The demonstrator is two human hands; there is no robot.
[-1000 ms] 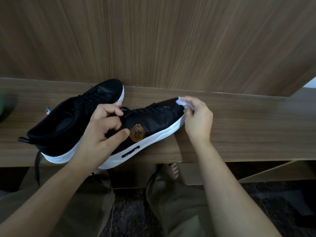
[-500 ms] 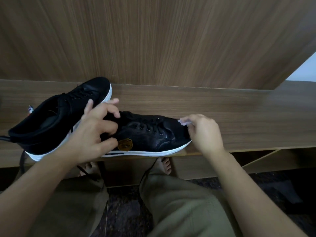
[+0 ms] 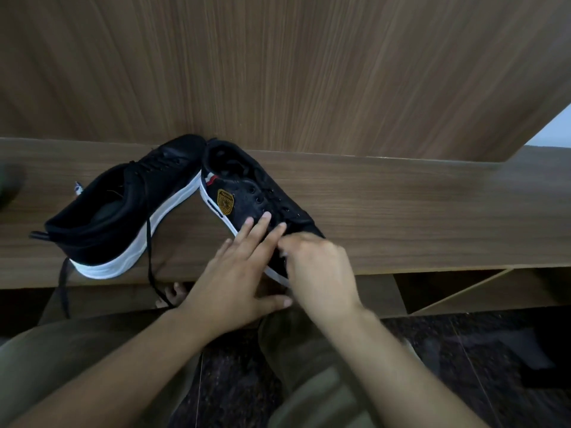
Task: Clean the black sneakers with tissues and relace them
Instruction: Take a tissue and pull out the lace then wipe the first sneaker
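Observation:
Two black sneakers with white soles lie on a wooden shelf (image 3: 417, 217). The left sneaker (image 3: 123, 211) points its toe to the back wall, and its black lace (image 3: 150, 257) hangs over the shelf's front edge. The right sneaker (image 3: 244, 193), with a gold badge on its side, has its heel at the back and its toe toward me. My left hand (image 3: 234, 273) lies flat on its front part, fingers spread. My right hand (image 3: 318, 267) is curled over the toe and blurred. Only a pale sliver of the tissue (image 3: 282, 252) shows at its fingertips.
A tall wooden panel (image 3: 309, 72) rises straight behind the shelf. Below the shelf is an open compartment with a slanted board (image 3: 457, 291). My knees in olive trousers (image 3: 309, 350) and bare toes (image 3: 173, 296) are over a dark floor. A green thing (image 3: 4, 186) sits at the far left.
The right sneaker has been turned round, so its heel is now at the back and its toe toward me. Both hands have moved to its toe end.

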